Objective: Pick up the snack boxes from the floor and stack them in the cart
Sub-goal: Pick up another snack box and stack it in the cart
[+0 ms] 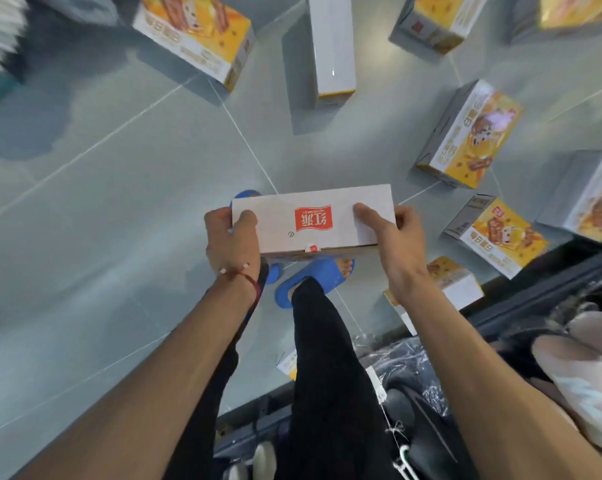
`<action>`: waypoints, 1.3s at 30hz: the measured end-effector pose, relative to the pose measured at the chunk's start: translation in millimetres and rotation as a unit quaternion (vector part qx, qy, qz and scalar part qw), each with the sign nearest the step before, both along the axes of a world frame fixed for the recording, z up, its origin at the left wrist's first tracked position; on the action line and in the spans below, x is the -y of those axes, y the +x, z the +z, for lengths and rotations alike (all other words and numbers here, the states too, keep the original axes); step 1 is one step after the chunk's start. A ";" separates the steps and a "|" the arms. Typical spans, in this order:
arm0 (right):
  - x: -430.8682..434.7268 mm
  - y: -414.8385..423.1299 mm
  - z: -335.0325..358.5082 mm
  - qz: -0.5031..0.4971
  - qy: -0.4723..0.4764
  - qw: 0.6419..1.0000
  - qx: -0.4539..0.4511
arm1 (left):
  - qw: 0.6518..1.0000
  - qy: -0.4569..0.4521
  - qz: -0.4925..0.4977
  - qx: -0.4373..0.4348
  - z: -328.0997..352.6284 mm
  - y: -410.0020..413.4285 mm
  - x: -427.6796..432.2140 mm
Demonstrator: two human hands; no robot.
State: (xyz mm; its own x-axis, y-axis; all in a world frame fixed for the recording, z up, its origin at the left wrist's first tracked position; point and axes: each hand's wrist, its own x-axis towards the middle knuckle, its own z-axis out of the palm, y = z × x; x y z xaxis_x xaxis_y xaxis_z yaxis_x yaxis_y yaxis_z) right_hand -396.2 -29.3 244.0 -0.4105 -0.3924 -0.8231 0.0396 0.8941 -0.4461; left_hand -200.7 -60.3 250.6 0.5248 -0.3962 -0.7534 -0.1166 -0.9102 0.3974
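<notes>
Above the grey tiled floor (102, 188), your left hand (232, 242) and right hand (393, 237) grip opposite ends of a white cardboard snack box with a red logo (313, 221), thumbs on top.

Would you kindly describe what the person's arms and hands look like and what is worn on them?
The left forearm and right forearm are bare, with no sleeves in view. Neither the left hand nor the right hand wears a glove. On the left wrist is a thin red string bracelet with small white beads. The right wrist wears nothing.

Both hands (233, 237) (393, 237) grip a white snack box (313, 220) above the floor (119, 202)
</notes>
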 end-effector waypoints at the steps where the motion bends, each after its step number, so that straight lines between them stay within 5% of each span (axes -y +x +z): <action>1: 0.7 8.8 19.8 -0.003 -0.008 1.000 0.006 | 1.000 -0.006 -0.005 -0.001 20.5 7.8 2.4; 20: -12.3 105.8 300.3 0.044 -0.175 0.982 0.054 | 0.986 -0.164 -0.018 -0.013 310.7 100.6 -14.2; 39: -16.7 200.1 383.7 0.297 -0.232 0.918 0.121 | 0.965 -0.220 0.131 0.049 409.2 194.9 -129.3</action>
State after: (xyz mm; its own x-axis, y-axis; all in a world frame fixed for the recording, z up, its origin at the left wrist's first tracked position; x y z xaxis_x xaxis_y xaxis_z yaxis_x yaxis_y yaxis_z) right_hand -196.1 -12.7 627.7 0.1633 -0.8195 -0.5492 -0.2455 0.5055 -0.8272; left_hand -5.8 69.0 659.8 0.7113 -0.5098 -0.4840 0.0384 -0.6593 0.7509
